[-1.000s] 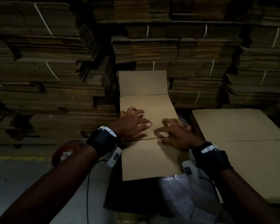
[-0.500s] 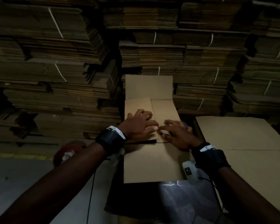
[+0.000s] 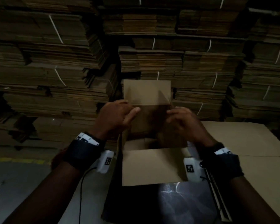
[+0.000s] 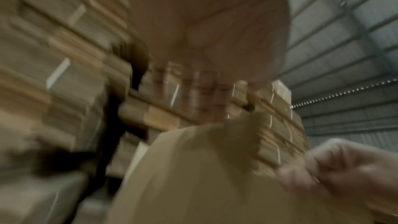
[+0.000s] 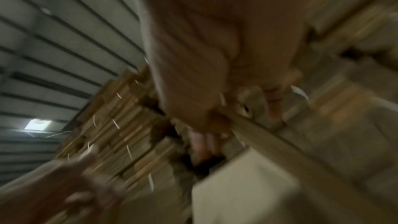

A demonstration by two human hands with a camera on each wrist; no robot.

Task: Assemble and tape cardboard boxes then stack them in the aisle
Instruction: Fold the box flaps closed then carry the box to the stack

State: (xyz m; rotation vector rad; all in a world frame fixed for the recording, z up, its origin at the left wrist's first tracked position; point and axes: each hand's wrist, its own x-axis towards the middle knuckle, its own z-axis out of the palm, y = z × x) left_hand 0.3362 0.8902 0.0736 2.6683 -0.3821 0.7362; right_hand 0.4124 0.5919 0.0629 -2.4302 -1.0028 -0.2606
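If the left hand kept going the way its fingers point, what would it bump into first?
Probably the right hand. The left hand points rightward across the open cardboard box, with its raised far flap just behind. Depth is unclear, so it might miss.

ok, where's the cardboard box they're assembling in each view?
Head: cardboard box centre frame, between left hand and right hand.
Left wrist: blurred, bottom centre.
Right wrist: blurred, pale panel lower right.
Shared landmark: strapped stacks of flat cardboard behind it.
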